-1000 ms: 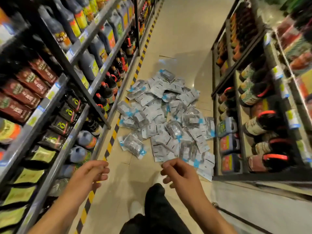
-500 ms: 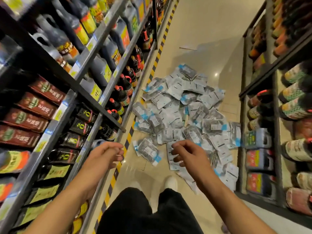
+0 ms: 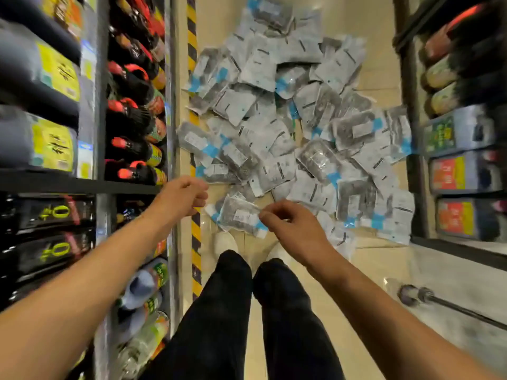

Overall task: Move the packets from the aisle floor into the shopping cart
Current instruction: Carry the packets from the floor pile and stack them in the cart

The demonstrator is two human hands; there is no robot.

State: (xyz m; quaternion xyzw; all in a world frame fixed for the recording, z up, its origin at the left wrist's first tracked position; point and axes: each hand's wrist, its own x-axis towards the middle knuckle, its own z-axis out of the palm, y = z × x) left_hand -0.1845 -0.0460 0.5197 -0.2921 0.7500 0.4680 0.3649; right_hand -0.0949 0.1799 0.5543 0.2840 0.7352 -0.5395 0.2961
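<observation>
While the head camera has tipped down and closer over the last second, both hands have dropped toward the pile | right hand (image 3: 295, 229) fingertips reach the nearest packet (image 3: 241, 215), pinch not confirmed | left hand (image 3: 182, 196) loosely curled, holding nothing | packets (image 3: 288, 119) all on aisle floor (image 3: 378, 75); cart unseen | pickup starting.

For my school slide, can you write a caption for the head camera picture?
Both hands, left hand and right hand, reach toward a pile of packets on the aisle floor.
</observation>
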